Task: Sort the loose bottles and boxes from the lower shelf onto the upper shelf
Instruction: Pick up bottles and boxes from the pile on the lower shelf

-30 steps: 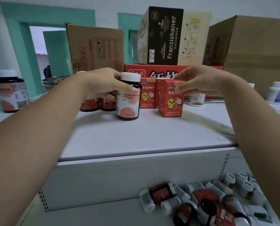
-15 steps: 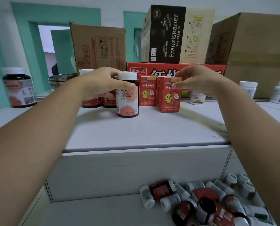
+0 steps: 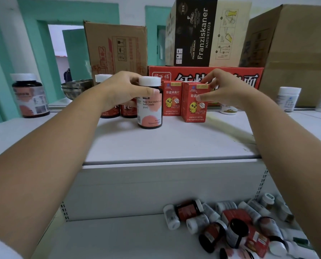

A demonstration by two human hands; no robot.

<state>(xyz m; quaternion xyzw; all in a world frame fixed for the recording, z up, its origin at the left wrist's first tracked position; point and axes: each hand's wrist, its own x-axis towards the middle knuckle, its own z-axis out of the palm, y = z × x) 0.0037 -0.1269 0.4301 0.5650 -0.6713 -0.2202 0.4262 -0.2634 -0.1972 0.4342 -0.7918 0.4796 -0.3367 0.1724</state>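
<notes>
Bottle (image 3: 150, 102) gripped by left hand (image 3: 121, 90), box (image 3: 194, 101) pinched by right hand (image 3: 224, 89)

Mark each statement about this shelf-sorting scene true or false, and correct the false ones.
1. The left hand grips the upright dark glass bottle with a white cap. True.
2. The right hand holds a white plastic bottle. False: it pinches the front red cardboard box.
3. The white lower shelf is bare. False: a heap of loose bottles and boxes lies there.
4. A second red cardboard box stands beside the front one on the white upper shelf. True.
</notes>
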